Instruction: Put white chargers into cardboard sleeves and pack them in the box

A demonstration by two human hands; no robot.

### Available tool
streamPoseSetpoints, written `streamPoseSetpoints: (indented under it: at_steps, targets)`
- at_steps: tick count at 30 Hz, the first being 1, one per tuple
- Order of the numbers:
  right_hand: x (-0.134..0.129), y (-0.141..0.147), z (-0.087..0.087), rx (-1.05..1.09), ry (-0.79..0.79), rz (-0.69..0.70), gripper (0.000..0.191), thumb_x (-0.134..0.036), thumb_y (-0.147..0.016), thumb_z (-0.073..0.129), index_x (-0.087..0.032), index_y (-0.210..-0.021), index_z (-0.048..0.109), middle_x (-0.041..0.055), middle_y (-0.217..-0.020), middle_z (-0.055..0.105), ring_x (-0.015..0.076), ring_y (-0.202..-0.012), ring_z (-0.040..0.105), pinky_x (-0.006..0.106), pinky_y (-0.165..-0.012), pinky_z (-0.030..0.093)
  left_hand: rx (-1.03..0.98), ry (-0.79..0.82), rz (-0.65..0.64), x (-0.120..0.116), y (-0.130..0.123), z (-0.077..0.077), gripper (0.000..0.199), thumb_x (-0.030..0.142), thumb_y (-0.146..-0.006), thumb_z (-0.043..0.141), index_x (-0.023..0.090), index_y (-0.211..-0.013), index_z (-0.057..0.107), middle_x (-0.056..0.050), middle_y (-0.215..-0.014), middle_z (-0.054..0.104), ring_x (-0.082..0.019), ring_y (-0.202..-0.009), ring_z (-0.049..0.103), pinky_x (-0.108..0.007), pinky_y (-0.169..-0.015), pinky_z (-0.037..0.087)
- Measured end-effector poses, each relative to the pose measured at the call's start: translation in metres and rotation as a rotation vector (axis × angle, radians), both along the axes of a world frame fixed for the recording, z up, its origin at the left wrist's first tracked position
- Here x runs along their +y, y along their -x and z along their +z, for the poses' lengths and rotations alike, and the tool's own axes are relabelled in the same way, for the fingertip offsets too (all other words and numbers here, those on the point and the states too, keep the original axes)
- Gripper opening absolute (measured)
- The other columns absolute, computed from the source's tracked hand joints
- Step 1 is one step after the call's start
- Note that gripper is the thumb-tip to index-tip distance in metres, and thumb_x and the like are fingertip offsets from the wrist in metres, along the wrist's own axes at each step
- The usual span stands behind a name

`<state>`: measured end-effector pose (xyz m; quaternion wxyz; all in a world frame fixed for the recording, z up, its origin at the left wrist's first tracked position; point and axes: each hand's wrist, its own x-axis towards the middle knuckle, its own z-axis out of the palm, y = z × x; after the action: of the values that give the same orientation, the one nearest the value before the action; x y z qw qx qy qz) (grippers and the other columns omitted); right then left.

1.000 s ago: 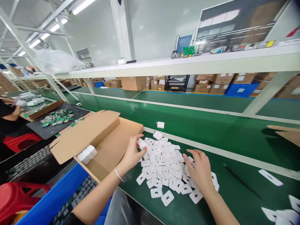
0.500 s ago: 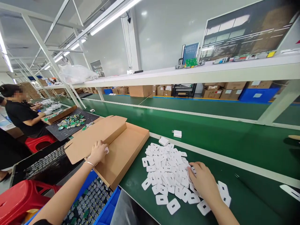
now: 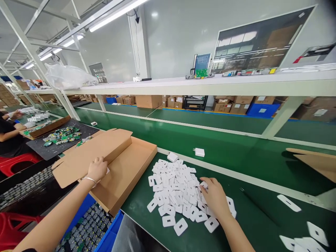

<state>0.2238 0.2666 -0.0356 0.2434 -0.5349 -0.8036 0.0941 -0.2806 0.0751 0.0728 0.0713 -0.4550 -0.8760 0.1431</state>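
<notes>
My left hand (image 3: 97, 169) is closed over the near left part of an open cardboard box (image 3: 147, 157). The edge of a small white piece (image 3: 107, 170) shows at its fingertips; the rest is hidden by the hand. At the right side of a heap of white plastic plates (image 3: 175, 185), each with a rectangular slot, my right hand (image 3: 215, 197) pinches one white plate (image 3: 203, 185) between thumb and fingers. Several loose plates lie around the heap's near edge, partly under the right hand.
Two white plug adapters (image 3: 199, 152) (image 3: 172, 156) lie behind the heap. Tweezers (image 3: 258, 204) and more plates (image 3: 317, 232) are at right. A blue bin (image 3: 115, 231) of circuit boards sits below the box. A black mat (image 3: 89, 131) bears boards; a co-worker (image 3: 10, 134) sits far left.
The view has turned to the right, bringing more plates at the right into sight. My right hand now has a white plate lifted at its fingertips. My left hand stays at the box.
</notes>
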Motion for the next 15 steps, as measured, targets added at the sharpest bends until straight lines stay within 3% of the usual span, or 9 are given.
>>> streamPoseSetpoints:
  at_steps: [4, 8, 12, 15]
  targets:
    - [-0.005, 0.004, 0.007, 0.101, 0.033, -0.024, 0.037, -0.025, -0.092, 0.048, -0.019, -0.123, 0.068, 0.0124, -0.116, 0.063, 0.0269, -0.093, 0.068, 0.037, -0.075, 0.054, 0.014, -0.001, -0.025, 0.011, -0.011, 0.009, 0.033, 0.020, -0.091, 0.048, 0.010, -0.099, 0.078, -0.026, -0.121, 0.061, -0.041, -0.117, 0.058, -0.048, -0.090, 0.047]
    - [-0.007, 0.007, 0.009, 0.244, 0.102, -0.052, 0.044, -0.027, -0.093, 0.043, -0.021, -0.133, 0.060, 0.0117, -0.121, 0.064, 0.0232, -0.084, 0.069, 0.035, -0.067, 0.053, 0.051, -0.085, -0.128, 0.032, -0.043, 0.016, 0.034, 0.026, -0.092, 0.050, 0.011, -0.107, 0.076, -0.025, -0.121, 0.061, -0.040, -0.116, 0.059, -0.049, -0.092, 0.047]
    - [-0.008, 0.009, 0.011, 0.356, 0.158, -0.104, 0.049, -0.035, -0.094, 0.045, -0.021, -0.140, 0.055, 0.0093, -0.104, 0.070, 0.0251, -0.087, 0.070, 0.034, -0.067, 0.053, 0.052, -0.234, -0.308, 0.072, -0.097, 0.033, 0.035, 0.024, -0.096, 0.045, 0.017, -0.118, 0.071, -0.020, -0.129, 0.058, -0.037, -0.120, 0.056, -0.049, -0.099, 0.045]
    - [-0.008, 0.011, 0.013, 0.383, 0.138, -0.133, 0.051, -0.041, -0.096, 0.042, -0.019, -0.141, 0.054, 0.0090, -0.094, 0.070, 0.0267, -0.084, 0.070, 0.034, -0.064, 0.052, -0.006, -0.320, -0.503, 0.121, -0.155, 0.047, 0.034, 0.019, -0.097, 0.045, 0.018, -0.120, 0.069, -0.019, -0.140, 0.053, -0.035, -0.127, 0.052, -0.048, -0.104, 0.044]
